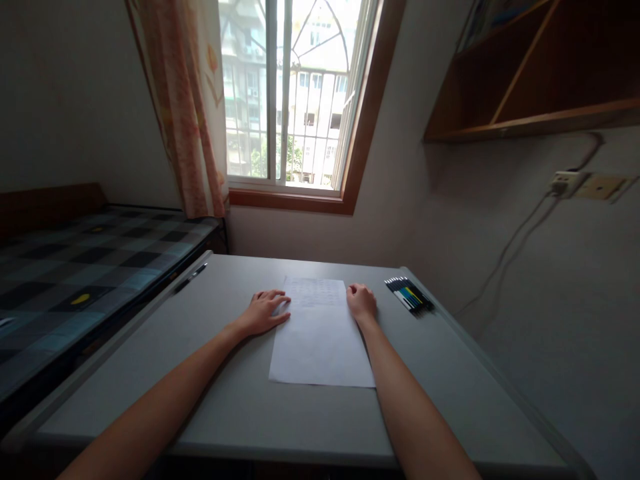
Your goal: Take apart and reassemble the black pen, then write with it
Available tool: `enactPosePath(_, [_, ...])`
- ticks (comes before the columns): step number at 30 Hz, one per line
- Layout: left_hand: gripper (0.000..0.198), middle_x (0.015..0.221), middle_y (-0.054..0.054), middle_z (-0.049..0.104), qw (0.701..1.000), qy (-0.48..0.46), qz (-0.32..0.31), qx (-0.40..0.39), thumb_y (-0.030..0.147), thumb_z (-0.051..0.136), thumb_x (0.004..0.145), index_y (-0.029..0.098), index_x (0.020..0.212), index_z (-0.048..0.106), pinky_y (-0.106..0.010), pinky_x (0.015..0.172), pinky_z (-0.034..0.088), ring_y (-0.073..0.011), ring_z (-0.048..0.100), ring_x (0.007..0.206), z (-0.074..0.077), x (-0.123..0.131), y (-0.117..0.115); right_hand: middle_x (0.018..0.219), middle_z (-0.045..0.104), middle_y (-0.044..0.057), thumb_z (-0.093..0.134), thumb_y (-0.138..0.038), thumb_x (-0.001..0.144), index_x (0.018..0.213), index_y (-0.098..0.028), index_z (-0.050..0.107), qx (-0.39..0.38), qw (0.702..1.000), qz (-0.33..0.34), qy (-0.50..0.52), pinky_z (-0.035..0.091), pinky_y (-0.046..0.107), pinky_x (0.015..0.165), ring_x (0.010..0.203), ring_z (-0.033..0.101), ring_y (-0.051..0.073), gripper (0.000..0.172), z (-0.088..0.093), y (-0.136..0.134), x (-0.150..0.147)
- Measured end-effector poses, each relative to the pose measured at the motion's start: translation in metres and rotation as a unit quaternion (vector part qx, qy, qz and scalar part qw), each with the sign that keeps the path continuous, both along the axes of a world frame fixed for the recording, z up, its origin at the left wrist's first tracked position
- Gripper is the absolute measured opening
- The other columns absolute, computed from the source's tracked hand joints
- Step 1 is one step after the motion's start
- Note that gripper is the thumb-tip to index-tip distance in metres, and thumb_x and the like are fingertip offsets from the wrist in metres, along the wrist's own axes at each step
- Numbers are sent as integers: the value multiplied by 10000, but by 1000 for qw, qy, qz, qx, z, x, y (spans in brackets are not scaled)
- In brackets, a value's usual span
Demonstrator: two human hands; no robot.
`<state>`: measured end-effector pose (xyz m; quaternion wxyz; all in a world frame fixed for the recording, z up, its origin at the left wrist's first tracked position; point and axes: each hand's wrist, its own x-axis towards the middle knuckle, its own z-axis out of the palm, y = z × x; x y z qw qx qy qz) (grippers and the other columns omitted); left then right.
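Observation:
A white sheet of paper [320,347] lies flat on the table, with faint rows of marks across its upper part. My left hand [264,312] rests beside its left edge, fingers spread and the tips of some touching the paper. On the opposite side, my right hand [363,302] is curled into a loose fist at the upper right edge of the sheet. Nothing sticks out of that fist, though its inner side is hidden. A set of pens [410,297], mostly dark with some blue, yellow and white, lies to the right of my right hand.
A single dark pen [191,277] lies near the left edge of the grey table [210,407]. A bed with a checked cover [115,250] stands to the left. Ahead are a window [305,100] and curtain [187,113]; a wall shelf [525,120] and socket with cords [565,183] are at right.

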<state>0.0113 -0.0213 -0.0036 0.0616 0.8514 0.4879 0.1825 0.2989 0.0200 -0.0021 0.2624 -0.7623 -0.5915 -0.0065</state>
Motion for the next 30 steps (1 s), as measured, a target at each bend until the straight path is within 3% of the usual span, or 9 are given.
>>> enactPosePath(8, [440, 1288, -46, 461, 1000, 9, -3, -2, 514, 411, 818, 319, 1202, 498, -451, 1018, 235, -240, 402, 1192, -2, -4, 3, 936, 621, 60, 441, -285, 826, 880, -207, 670, 5, 999, 45, 1, 369, 248, 737, 855, 549, 178, 248, -2, -2, 1])
enactPosePath(11, [402, 1339, -17, 411, 1000, 13, -3, 14, 359, 376, 856, 373, 1252, 446, -437, 997, 273, -226, 373, 1223, -3, -9, 7, 929, 613, 63, 444, -269, 821, 860, -198, 672, 10, 998, 59, 3, 370, 245, 752, 843, 547, 174, 243, -3, -4, -4])
enactPosePath(14, [387, 1302, 14, 457, 999, 34, 3, 20, 221, 363, 840, 380, 1137, 552, -427, 1009, 253, -207, 374, 1227, -3, -13, 11, 924, 607, 68, 445, -258, 821, 871, -184, 672, 14, 996, 83, 3, 365, 239, 786, 855, 543, 169, 245, -3, -7, -12])
enactPosePath(18, [286, 1223, -17, 538, 997, 21, 79, 14, 333, 400, 844, 290, 1048, 596, -411, 1010, 253, -201, 470, 1137, 0, -21, 12, 939, 598, 77, 449, -257, 821, 891, -178, 672, 7, 990, 138, 0, 355, 235, 818, 888, 534, 166, 246, -1, -12, -22])
enactPosePath(23, [392, 1025, -80, 631, 983, 28, 181, -25, 509, 420, 812, 196, 960, 603, -328, 868, 391, -207, 583, 910, 9, -41, 15, 939, 595, 75, 449, -280, 824, 894, -189, 671, -11, 988, 156, -10, 345, 249, 831, 904, 522, 174, 250, 2, -16, -27])
enactPosePath(27, [402, 1203, -78, 553, 977, 35, 207, -28, 407, 447, 825, 235, 1180, 525, -296, 908, 361, -204, 535, 1048, 7, -62, 24, 934, 595, 72, 449, -294, 822, 894, -195, 672, -26, 988, 153, -20, 339, 261, 834, 919, 510, 185, 255, 3, -16, -27])
enactPosePath(30, [346, 1249, -79, 523, 970, 74, 231, -20, 333, 379, 861, 263, 1143, 567, -365, 942, 328, -237, 465, 1149, 3, -75, 31, 950, 592, 74, 453, -302, 818, 899, -199, 670, -31, 987, 154, -25, 337, 269, 832, 930, 502, 192, 255, 3, -17, -27])
